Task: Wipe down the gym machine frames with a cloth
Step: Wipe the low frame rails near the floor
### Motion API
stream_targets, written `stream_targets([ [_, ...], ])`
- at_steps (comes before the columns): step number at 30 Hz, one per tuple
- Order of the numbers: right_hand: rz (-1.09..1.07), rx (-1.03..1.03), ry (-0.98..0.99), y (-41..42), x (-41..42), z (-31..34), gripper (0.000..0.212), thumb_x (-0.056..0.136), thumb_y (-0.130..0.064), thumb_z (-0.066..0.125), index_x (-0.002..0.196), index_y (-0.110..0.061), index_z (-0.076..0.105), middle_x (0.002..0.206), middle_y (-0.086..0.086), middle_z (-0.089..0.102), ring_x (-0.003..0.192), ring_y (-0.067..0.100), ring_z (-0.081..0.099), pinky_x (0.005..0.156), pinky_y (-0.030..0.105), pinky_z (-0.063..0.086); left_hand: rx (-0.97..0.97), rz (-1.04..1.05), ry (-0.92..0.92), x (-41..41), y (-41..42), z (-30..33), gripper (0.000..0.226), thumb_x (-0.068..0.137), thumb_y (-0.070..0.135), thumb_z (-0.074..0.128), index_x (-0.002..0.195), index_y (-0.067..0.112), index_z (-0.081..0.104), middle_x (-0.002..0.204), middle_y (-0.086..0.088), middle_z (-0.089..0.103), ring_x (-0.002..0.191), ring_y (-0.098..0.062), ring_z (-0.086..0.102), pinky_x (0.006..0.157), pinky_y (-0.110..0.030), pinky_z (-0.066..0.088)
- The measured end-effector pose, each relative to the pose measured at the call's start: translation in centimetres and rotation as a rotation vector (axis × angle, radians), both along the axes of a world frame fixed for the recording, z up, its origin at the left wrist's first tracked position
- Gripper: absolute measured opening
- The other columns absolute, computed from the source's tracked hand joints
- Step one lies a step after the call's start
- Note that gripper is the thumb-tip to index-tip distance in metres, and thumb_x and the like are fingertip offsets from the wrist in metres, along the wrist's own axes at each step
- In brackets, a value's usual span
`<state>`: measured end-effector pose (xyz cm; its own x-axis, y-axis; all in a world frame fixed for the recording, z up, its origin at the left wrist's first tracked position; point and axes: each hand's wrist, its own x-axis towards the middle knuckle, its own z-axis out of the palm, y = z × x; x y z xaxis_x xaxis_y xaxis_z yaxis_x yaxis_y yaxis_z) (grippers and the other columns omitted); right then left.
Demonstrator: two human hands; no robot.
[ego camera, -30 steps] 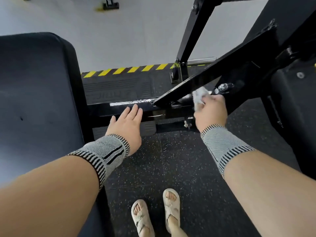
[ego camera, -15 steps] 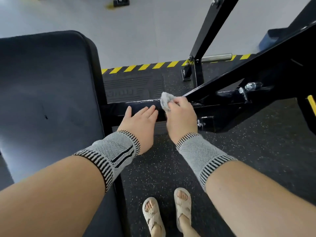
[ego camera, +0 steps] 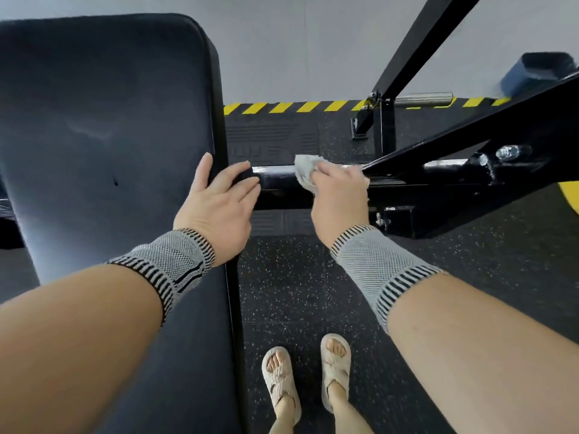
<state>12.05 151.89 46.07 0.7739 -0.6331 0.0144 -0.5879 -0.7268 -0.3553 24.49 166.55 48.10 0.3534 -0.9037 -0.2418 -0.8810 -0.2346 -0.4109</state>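
**1 hand wiping, 1 hand bracing: horizontal frame bar in progress**

Grip, right: right hand [ego camera: 340,195] has its fingers curled round a wadded pale cloth [ego camera: 304,172] and presses it onto the top of the black horizontal frame bar [ego camera: 275,180]. Cloth pokes out past the fingertips on the left side of the hand.

Grip, left: left hand [ego camera: 219,203] holds nothing. Fingers are straight and spread; they lie across the edge of the padded bench [ego camera: 103,120] and reach onto the near end of the same bar. Judged to be a brace.

Surroundings: both wrists carry striped knit wrist sleeves [ego camera: 376,264]. To the right the bar meets a slanted black beam [ego camera: 501,120] at a joint with a bolt [ego camera: 507,151]. Speckled rubber floor [ego camera: 282,286] below; yellow-and-black hazard tape [ego camera: 291,106] at its far edge.

Step in hand: wiping the top face of the horizontal bar, with the cloth near its left stretch, just beside the left fingertips.

Next move calls for: the short length of bar under the left fingers cannot be reached until that hand lifts clear. Front and lower faces of the bar, the joint and the slanted beam look unaddressed from here; the cloth would need re-folding round the bar to reach them.
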Motion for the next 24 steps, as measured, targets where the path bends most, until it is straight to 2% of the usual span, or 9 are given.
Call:
stream_targets([
  [3, 0.186, 0.026, 0.017, 2.6, 3.9, -0.3, 0.036, 0.093, -0.007, 0.045, 0.125, -0.014, 0.059, 0.139, -0.003, 0.050, 0.114, 0.025, 0.040, 0.096, 0.025, 0.027, -0.111, -0.016, 0.049, 0.4, 0.1, -1.1, 0.055, 0.079, 0.027, 0.048, 0.127, 0.004, 0.060, 0.132, -0.004, 0.060, 0.132, -0.024, 0.029, 0.112, -0.048, -0.023],
  [6, 0.304, -0.023, 0.055, 2.0, 4.5, -0.6, 0.038, 0.092, -0.007, 0.047, 0.126, -0.016, 0.058, 0.139, -0.003, 0.050, 0.113, 0.027, 0.041, 0.097, 0.030, 0.034, -0.123, -0.015, 0.058, 0.4, 0.1, -1.4, 0.053, 0.077, 0.027, 0.048, 0.121, 0.002, 0.064, 0.126, -0.006, 0.064, 0.128, -0.025, 0.032, 0.113, -0.048, -0.019],
  [9, 0.093, -0.050, 0.033, -0.9, 0.7, -1.1, 0.034, 0.086, 0.001, 0.052, 0.115, -0.010, 0.066, 0.129, 0.003, 0.058, 0.108, 0.031, 0.044, 0.094, 0.037, 0.037, -0.083, -0.025, 0.037, 0.3, 0.2, -1.1, 0.058, 0.081, 0.034, 0.040, 0.129, 0.008, 0.060, 0.133, 0.000, 0.059, 0.132, -0.024, 0.029, 0.112, -0.051, -0.021],
  [11, -0.087, -0.037, -0.002, -1.2, -0.5, -0.9, 0.032, 0.085, 0.003, 0.053, 0.112, -0.006, 0.067, 0.125, 0.006, 0.060, 0.107, 0.034, 0.044, 0.093, 0.039, 0.038, -0.050, -0.020, 0.002, 0.4, 0.3, -1.1, 0.062, 0.085, 0.039, 0.031, 0.139, 0.015, 0.050, 0.144, 0.006, 0.049, 0.137, -0.022, 0.019, 0.107, -0.052, -0.028],
  [12, -0.099, -0.039, -0.012, -0.6, 0.0, -1.0, 0.032, 0.085, 0.003, 0.052, 0.112, -0.006, 0.067, 0.125, 0.006, 0.060, 0.108, 0.034, 0.044, 0.093, 0.038, 0.037, -0.041, -0.022, -0.013, 0.3, 0.3, -1.2, 0.063, 0.087, 0.040, 0.028, 0.143, 0.016, 0.045, 0.147, 0.007, 0.045, 0.139, -0.021, 0.016, 0.105, -0.053, -0.031],
  [15, 0.098, -0.030, -0.085, 2.1, 4.2, -1.2, 0.032, 0.087, -0.001, 0.046, 0.109, -0.008, 0.068, 0.127, 0.005, 0.059, 0.108, 0.034, 0.048, 0.092, 0.035, 0.038, -0.090, 0.003, 0.038, 0.3, 0.3, -1.5, 0.060, 0.082, 0.038, 0.037, 0.132, 0.011, 0.058, 0.136, 0.003, 0.057, 0.134, -0.021, 0.028, 0.111, -0.050, -0.024],
  [18, 0.281, -0.005, -0.057, 2.4, 6.1, -1.4, 0.028, 0.090, -0.005, 0.048, 0.109, -0.009, 0.067, 0.131, 0.004, 0.058, 0.109, 0.034, 0.048, 0.094, 0.035, 0.037, -0.099, 0.008, 0.086, 0.6, 0.2, -1.5, 0.058, 0.076, 0.037, 0.048, 0.123, 0.008, 0.065, 0.126, 0.000, 0.063, 0.130, -0.021, 0.031, 0.114, -0.048, -0.021],
  [21, 0.227, -0.112, -0.167, -0.3, 2.7, -2.6, 0.028, 0.069, 0.008, 0.062, 0.092, -0.006, 0.071, 0.113, 0.007, 0.067, 0.090, 0.038, 0.056, 0.080, 0.039, 0.047, -0.123, -0.028, 0.094, 0.6, 0.3, -1.7, 0.060, 0.080, 0.038, 0.037, 0.125, 0.008, 0.063, 0.128, 0.000, 0.063, 0.130, -0.023, 0.033, 0.115, -0.051, -0.015],
  [24, 0.104, -0.169, -0.220, -1.6, -0.5, -3.5, 0.029, 0.070, 0.014, 0.063, 0.094, -0.001, 0.071, 0.112, 0.010, 0.068, 0.091, 0.040, 0.056, 0.083, 0.042, 0.048, -0.142, -0.039, 0.101, 0.7, 0.5, -1.7, 0.062, 0.082, 0.039, 0.030, 0.127, 0.010, 0.062, 0.130, 0.001, 0.062, 0.131, -0.023, 0.033, 0.115, -0.052, -0.012],
])
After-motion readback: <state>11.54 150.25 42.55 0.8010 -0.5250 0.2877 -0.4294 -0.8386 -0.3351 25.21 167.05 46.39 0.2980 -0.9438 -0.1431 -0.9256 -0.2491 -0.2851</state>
